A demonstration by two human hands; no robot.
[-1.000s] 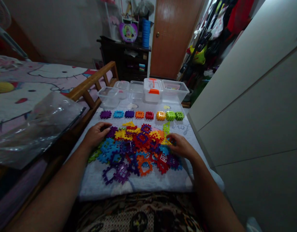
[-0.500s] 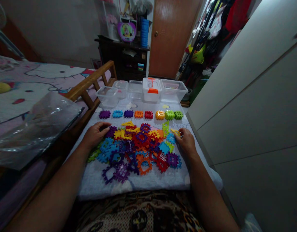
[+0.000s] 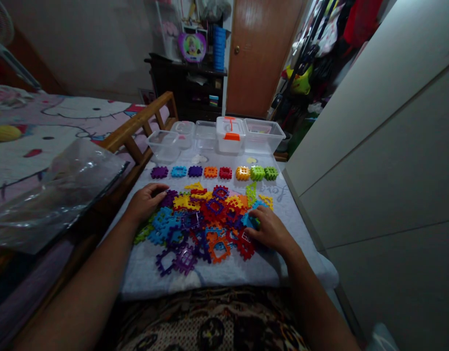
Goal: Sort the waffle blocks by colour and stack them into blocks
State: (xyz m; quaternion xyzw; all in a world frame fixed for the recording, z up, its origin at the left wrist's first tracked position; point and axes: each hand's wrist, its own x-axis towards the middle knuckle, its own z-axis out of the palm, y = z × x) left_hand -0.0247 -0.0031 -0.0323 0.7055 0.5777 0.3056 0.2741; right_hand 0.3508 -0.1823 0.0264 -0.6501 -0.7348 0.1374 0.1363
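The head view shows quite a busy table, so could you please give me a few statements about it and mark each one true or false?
1. The left hand is at the left side of the pile of plastic pieces, near a purple piece. True.
2. The row of blocks lies between the pile and the clear containers. True.
3. The right hand is above the row of blocks. False: it is at the pile's right side, by a light blue piece.
4. A red block stands at the row's left end. False: a purple block does.
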